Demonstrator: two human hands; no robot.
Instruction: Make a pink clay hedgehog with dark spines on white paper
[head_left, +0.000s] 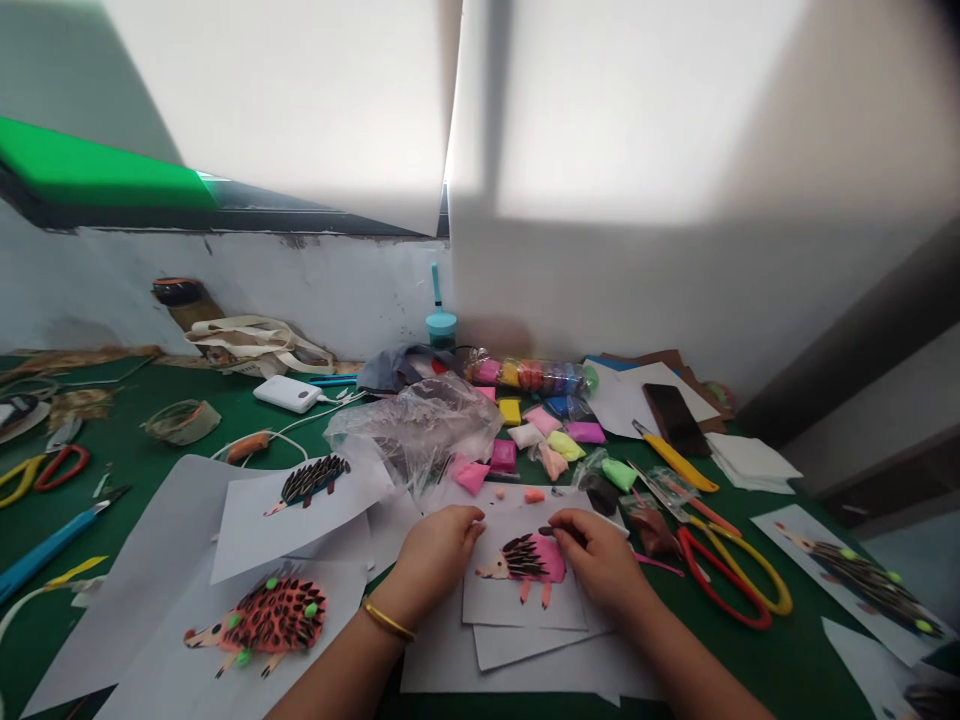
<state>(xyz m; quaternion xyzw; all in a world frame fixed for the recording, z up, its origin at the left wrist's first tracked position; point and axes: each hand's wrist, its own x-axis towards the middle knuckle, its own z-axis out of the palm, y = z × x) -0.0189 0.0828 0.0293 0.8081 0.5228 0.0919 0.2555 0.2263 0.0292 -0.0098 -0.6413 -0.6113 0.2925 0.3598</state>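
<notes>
Before me on stacked white sheets lies a white card (pixel 525 612) with a hedgehog picture (pixel 551 562): a pink clay body, a pale face and legs, and dark pointed spines over its front part. Bent over the card's right side, my right hand (pixel 592 550) pinches a small dark pointed piece (pixel 546 531) just above the hedgehog's back. At the card's left edge is my left hand (pixel 439 545), thumb and forefinger together; what is between them, if anything, is hidden. Small orange clay bits (pixel 534 495) sit near the card's top.
Packets of coloured clay (pixel 566 445) and a crumpled plastic bag (pixel 420 425) lie beyond the hands. To the right are red-and-yellow scissors (pixel 731 570), a yellow cutter (pixel 679 462) and a phone (pixel 675 420). More hedgehog pictures (pixel 274 620) lie left and right.
</notes>
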